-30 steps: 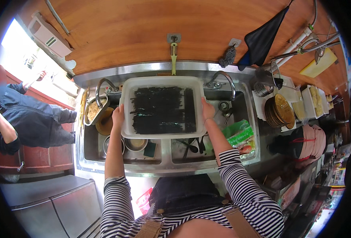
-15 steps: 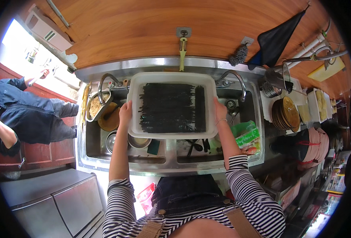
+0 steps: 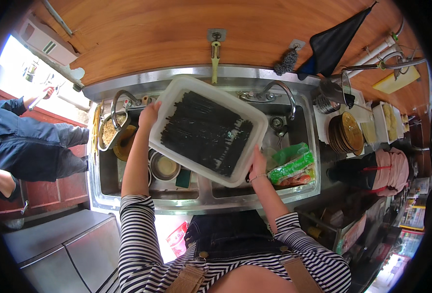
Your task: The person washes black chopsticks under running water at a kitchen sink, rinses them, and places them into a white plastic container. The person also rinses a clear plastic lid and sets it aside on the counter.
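Observation:
A white rectangular plastic tub [image 3: 186, 82] is held up over the double sink, turned so that its left end lies farther away than its right. Inside it, dark flat sticks [image 3: 204, 132] lie side by side in a layer; what they are I cannot tell. My left hand [image 3: 149, 116] grips the tub's left end, and my right hand [image 3: 258, 165] grips its near right corner. The fingers of both are partly hidden by the rim. Below the tub, metal bowls [image 3: 165, 166] stand in the left basin. A green plastic package [image 3: 291, 165] lies beside my right hand in the right basin.
Two curved faucets stand behind the sink, left [image 3: 116, 105] and right [image 3: 287, 95]. A white container [image 3: 109, 139] of tan shreds sits at the left. Stacked brown plates [image 3: 347, 133] stand at the right. A person in dark clothes [image 3: 30, 136] is at the left, another in pink [image 3: 390, 171] at the right.
The tub has turned clockwise, its left end going away and its right end coming nearer. Both hands have kept their grip. More of the metal bowls now shows.

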Tool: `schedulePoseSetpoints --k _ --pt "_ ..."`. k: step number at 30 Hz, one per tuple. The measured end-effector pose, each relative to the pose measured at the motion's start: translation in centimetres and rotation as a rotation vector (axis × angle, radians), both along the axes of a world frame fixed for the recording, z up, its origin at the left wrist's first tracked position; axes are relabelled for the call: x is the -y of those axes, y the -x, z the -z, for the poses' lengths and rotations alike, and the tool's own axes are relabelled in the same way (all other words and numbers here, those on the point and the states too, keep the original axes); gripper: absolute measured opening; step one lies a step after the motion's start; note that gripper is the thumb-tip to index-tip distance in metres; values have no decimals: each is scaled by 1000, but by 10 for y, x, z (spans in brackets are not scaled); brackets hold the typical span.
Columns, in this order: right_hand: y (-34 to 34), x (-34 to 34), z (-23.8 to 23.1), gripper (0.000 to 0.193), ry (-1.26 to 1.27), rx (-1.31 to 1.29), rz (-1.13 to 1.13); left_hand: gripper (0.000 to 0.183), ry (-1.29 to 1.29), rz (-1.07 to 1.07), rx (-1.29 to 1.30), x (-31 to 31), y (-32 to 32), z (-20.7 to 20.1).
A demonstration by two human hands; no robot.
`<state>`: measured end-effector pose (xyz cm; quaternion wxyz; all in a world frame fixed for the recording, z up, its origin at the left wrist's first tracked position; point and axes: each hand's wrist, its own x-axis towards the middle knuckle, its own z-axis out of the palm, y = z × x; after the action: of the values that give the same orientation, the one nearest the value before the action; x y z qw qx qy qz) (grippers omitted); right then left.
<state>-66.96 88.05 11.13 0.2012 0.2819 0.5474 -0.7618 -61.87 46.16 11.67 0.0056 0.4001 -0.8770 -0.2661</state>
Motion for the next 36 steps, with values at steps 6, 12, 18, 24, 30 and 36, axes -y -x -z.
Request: schedulePoseSetpoints --k 6,12,18,24,30,36 --pt "-61 -15 -27 26 30 219 -200 59 38 102 8 8 27 -3" --pt "-100 -12 -36 26 79 318 -277 58 158 28 101 -17 34 -27" --pt "-111 -20 -35 27 143 332 -396 66 356 -377 -304 -114 -74 -22" --pt "-17 -40 -19 28 -353 -336 -362 69 43 -264 -693 -195 -123 2" --pt "79 -16 12 38 -417 -618 -889 67 54 -278 -656 -187 -125 1" --pt "18 -24 4 38 -370 -482 -711 67 -112 -221 -694 -161 -131 7"
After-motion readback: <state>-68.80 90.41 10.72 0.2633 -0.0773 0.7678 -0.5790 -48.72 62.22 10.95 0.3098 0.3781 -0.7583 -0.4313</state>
